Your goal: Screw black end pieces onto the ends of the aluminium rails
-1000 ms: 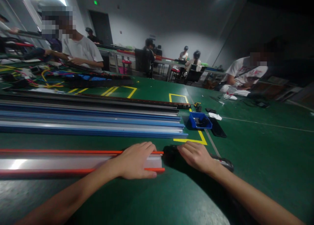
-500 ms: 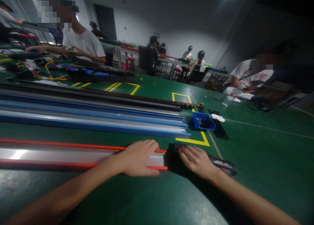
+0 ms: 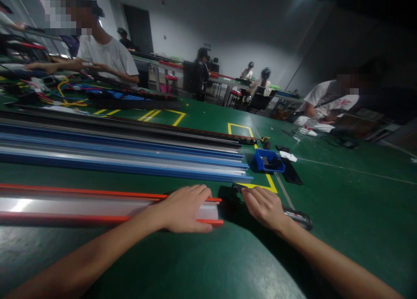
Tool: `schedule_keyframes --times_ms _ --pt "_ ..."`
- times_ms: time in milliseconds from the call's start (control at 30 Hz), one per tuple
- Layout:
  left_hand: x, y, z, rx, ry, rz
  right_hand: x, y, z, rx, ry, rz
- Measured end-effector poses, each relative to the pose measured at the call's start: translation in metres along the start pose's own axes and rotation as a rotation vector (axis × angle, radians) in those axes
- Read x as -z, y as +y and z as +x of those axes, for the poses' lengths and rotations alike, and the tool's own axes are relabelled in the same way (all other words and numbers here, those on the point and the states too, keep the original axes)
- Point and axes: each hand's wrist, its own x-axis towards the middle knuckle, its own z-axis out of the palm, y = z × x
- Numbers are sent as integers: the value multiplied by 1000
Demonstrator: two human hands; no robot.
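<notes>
Green table [image 3: 202, 264] | left hand [image 3: 187, 209] clasping orange rail [image 3: 81, 204] | right hand [image 3: 264, 207] pinching black piece [image 3: 238, 187]

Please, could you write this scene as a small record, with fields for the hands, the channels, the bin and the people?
Left hand: lies across the red-edged channel, near its right end
Right hand: holds a small dark piece, apart from that channel's end
Blue-edged channels: beyond the red-edged one, on the green table
Blue bin: near their right ends, dark parts inside
Dark object: partly hidden by the right wrist; possibly a tool
People: one in a white shirt, upper left; others around the room
</notes>
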Motion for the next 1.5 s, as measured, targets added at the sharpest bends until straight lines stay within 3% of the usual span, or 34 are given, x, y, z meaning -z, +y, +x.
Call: schedule_keyframes --times_ms 267,600,700,900,1000,1333,1500 --pt "2 -1 0 -37 4 -55 -3 5 2 -80 -76 91" --pt "12 -14 -4 -59 -11 78 -4 16 2 -196 -36 297" --pt "16 -20 -7 -53 -11 88 2 15 11 -131 -62 416" --pt "14 -25 -11 -35 -2 81 13 1 46 111 -259 671" --pt "12 -25 -12 -30 8 89 11 -12 59 153 -324 755" --pt "11 -22 -16 9 19 80 -20 -32 48 -31 -248 1096" --pt "11 -24 -16 20 -36 74 -22 -40 48 -202 -373 1126"
